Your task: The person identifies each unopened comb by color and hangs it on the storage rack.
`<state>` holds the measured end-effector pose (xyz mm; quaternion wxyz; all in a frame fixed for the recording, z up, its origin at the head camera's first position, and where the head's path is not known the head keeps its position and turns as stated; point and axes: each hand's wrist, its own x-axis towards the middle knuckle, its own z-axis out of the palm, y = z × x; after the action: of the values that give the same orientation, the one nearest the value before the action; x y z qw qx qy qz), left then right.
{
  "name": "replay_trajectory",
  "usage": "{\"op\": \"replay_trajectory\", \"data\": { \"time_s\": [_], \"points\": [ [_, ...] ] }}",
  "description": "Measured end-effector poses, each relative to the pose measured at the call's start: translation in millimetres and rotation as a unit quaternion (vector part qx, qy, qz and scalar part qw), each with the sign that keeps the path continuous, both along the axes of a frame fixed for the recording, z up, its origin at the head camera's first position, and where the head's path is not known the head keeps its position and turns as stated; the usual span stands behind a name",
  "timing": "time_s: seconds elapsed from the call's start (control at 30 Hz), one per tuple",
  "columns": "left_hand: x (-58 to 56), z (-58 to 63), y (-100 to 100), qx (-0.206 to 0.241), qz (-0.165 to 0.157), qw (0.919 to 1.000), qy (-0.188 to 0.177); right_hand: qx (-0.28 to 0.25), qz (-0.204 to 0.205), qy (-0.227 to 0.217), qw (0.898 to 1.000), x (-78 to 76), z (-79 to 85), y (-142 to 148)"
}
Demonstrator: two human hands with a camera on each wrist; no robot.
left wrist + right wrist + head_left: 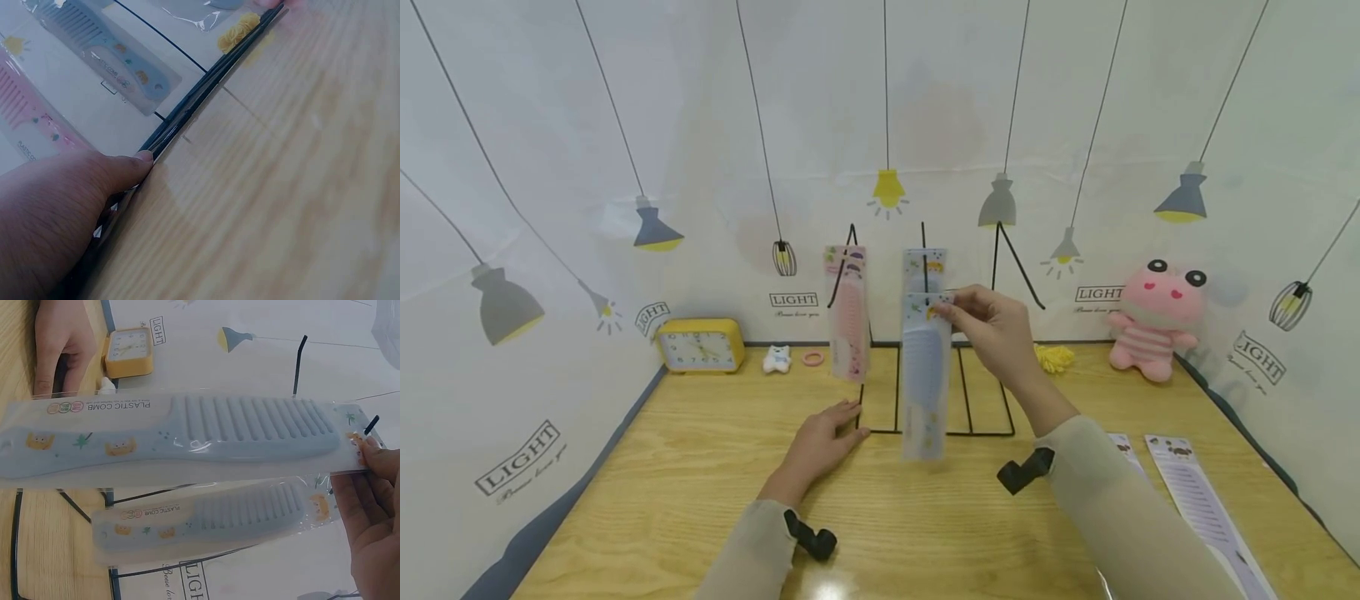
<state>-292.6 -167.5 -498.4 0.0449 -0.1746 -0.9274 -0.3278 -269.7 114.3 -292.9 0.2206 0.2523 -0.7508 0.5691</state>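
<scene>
My right hand [992, 329] pinches the top of a clear-packaged light blue comb [923, 375] between thumb and fingers. The tip of the middle hook shows at the package's top, by my fingertips. Behind it, another packaged blue comb [250, 512] hangs on that hook of the black wire rack [966, 392]. Packaged pink combs [847, 312] hang from the left hook, and the right hook [1021, 265] carries nothing. Down at the rack's front left corner, my left hand [820, 446] holds the base wire, thumb [134, 167] against it; its other fingers are mostly hidden in the left wrist view.
Packages with purple contents [1202, 492] lie on the table at right, partly behind the right sleeve. Along the back stand a yellow clock [700, 346], a small white bear figure [777, 359], a pink ring [812, 358], a yellow bundle [1055, 358] and a pink plush toy [1153, 325].
</scene>
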Motion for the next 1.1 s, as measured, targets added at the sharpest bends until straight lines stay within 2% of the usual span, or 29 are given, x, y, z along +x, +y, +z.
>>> {"op": "replay_trajectory", "data": {
  "time_s": [0.5, 0.73, 0.8, 0.9, 1.1],
  "points": [
    [0.0, 0.3, 0, 0.003, -0.001, 1.0, -0.002, -0.011, -0.003, -0.018, 1.0, -15.2, -2.6, -2],
    [1.5, 1.4, 0, 0.005, 0.0, 1.0, -0.005, -0.034, 0.009, -0.017, 0.999, -45.2, -24.2, 3],
    [1.5, 1.2, 0, 0.006, -0.001, 1.0, -0.005, -0.034, 0.006, -0.015, 0.999, -49.2, -25.6, 3],
    [1.6, 0.8, 0, 0.007, -0.001, 1.0, -0.004, -0.024, -0.006, -0.013, 1.0, -55.7, -26.0, 2],
    [1.7, 0.8, 0, 0.012, -0.002, 0.9999, -0.006, 0.025, -0.063, 0.003, 0.998, -70.3, -21.5, 1]
  ]
}}
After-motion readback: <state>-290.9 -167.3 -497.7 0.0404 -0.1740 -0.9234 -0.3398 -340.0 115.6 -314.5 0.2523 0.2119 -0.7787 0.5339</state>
